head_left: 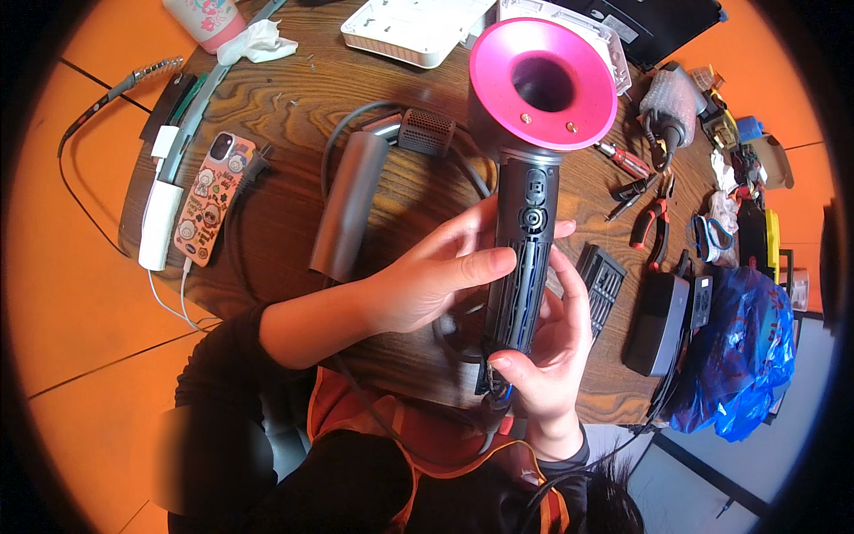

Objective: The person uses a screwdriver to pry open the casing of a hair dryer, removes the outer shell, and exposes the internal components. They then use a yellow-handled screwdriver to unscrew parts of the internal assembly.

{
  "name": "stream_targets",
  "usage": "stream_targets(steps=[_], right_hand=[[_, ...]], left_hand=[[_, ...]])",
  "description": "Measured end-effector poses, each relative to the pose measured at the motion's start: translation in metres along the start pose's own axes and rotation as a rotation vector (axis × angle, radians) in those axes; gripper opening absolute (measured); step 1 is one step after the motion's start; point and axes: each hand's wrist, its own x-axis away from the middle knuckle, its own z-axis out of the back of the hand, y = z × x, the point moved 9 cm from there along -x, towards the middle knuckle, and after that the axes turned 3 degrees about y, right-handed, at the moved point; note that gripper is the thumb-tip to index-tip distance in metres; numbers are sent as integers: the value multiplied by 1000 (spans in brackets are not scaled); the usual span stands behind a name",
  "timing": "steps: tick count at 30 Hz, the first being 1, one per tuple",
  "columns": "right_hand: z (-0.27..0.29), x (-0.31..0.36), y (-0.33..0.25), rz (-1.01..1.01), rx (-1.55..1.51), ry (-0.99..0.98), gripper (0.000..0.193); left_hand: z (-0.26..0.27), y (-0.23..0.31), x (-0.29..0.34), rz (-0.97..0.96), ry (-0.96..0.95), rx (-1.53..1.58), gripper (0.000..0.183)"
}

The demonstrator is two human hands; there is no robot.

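A hair dryer (525, 240) with a flared pink head is held upright over the table, its dark inner handle exposed with two buttons. My left hand (445, 271) is closed round the middle of the handle, thumb across its front. Lower down, my right hand (551, 356) grips the handle's base, thumb near the coloured wires (503, 390) at its end. A grey tube-shaped sleeve (351, 205) lies on the table left of the dryer, close to a perforated dark cylinder (427, 132). A dark cable loops around them.
At the left are a phone (213, 196) in a patterned case, a white power strip (160, 222) and a soldering iron (120, 89). On the right lie a red screwdriver (623, 160), pliers (656, 222), a bit set (598, 289), a black box (656, 325) and a blue plastic bag (738, 347).
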Motion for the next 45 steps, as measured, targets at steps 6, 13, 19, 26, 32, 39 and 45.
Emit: stream_targets(steps=[6, 13, 19, 26, 32, 39, 45], right_hand=[[-1, 0, -1, -9, 21, -12, 92], [-1, 0, 1, -13, 33, -13, 92], [-2, -1, 1, -14, 31, -21, 91], [-2, 0, -1, -7, -37, -10, 85], [0, 0, -1, -21, -40, -27, 85], [-2, -1, -1, 6, 0, -67, 86], [-5, -1, 1, 6, 4, -124, 88]], left_hand=[[-1, 2, 1, 0, -19, 104, 61], [0, 1, 1, -8, -7, 122, 60], [1, 1, 0, 5, 4, 47, 69], [0, -3, 0, 62, 8, 31, 69], [0, -6, -1, 92, -12, 8, 72], [0, -2, 0, 61, 6, -12, 74], [2, -2, 0, 54, 11, -31, 75]])
